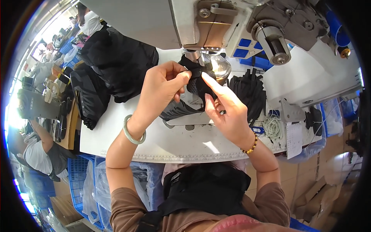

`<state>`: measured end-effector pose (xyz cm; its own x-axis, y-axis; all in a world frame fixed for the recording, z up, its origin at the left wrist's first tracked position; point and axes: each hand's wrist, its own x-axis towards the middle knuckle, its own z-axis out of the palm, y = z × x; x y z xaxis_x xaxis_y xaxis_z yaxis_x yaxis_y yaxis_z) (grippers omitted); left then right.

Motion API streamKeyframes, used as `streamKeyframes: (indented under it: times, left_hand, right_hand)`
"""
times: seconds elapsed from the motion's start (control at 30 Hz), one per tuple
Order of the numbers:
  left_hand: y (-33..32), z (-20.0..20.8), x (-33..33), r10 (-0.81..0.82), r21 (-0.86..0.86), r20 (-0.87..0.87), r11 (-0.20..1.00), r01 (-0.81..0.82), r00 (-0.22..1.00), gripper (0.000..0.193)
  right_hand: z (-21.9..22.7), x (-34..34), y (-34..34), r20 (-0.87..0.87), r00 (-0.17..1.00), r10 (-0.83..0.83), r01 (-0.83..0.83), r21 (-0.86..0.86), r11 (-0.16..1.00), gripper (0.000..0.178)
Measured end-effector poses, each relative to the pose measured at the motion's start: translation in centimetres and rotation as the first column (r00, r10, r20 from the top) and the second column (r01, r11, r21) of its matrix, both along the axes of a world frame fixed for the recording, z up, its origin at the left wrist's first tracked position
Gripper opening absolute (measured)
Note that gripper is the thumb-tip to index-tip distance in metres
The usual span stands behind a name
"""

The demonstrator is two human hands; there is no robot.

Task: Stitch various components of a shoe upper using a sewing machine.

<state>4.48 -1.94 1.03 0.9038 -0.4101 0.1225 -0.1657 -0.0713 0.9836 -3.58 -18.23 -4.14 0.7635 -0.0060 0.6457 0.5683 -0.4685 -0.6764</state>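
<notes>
Workroom: Sunlight fell across a white table (170, 149), a ruler strip (185, 158) running along its near edge.
Machine: Sewing machine (139, 19) stood at the far side, its metal foot (195, 57) just beyond the fingertips.
Cloth: Black cloth (197, 84) lay between the two hands, its far end at the foot, its length appearing to run from far to near.
Left hand: Thumb and forefinger of the left hand (164, 82) pinched the cloth at its left side, the foot lying far and slightly right of that grip.
Right hand: Forefinger of the right hand (228, 106) reached far and left to touch the cloth from the right; whether its thumb gripped anything could not be told.
Nearer hand: Both sets of fingertips sat about equally close to the foot, neither clearly nearer.
Panel: Grey-and-black patterned panel (179, 111) slanted below the hands, on the near side; any join to the cloth was hidden.
Sides: Black cloth heap (116, 58) rose at far left; black strips (249, 96) lay piled at right.
</notes>
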Motion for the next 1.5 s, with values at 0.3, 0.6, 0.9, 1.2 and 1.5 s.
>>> streamKeyframes:
  times: [0.3, 0.6, 0.9, 1.2, 1.5]
  left_hand:
    - [-0.1, 0.7, 0.3, -0.110, 0.032, 0.078, 0.994, 0.108, 0.991, 0.021]
    - [0.6, 0.5, 2.0, -0.280, -0.057, -0.124, 0.960, 0.275, 0.952, 0.021]
    - [0.2, 0.2, 2.3, -0.237, -0.044, -0.102, 0.971, 0.233, 0.966, 0.017]
    - [-0.7, 0.5, 1.7, -0.164, -0.126, -0.133, 0.981, 0.148, 0.977, 0.014]
    - [-1.2, 0.3, 1.7, -0.119, -0.195, -0.205, 0.978, 0.078, 0.972, 0.014]
  right_hand:
    - [0.2, -0.3, -0.1, -0.037, 0.999, 0.008, -0.008, 0.018, 1.000, 0.052]
    - [0.5, -0.4, 0.0, -0.063, 0.998, 0.003, -0.001, 0.027, 1.000, 0.051]
    - [0.0, 0.1, 0.0, 0.023, 1.000, -0.020, 0.019, 0.045, 0.999, 0.050]
    - [1.1, -0.2, 0.2, 0.012, 0.997, -0.081, 0.082, -0.052, 0.995, 0.049]
    - [1.3, 0.0, 0.4, 0.025, 0.993, -0.115, 0.117, -0.062, 0.991, 0.047]
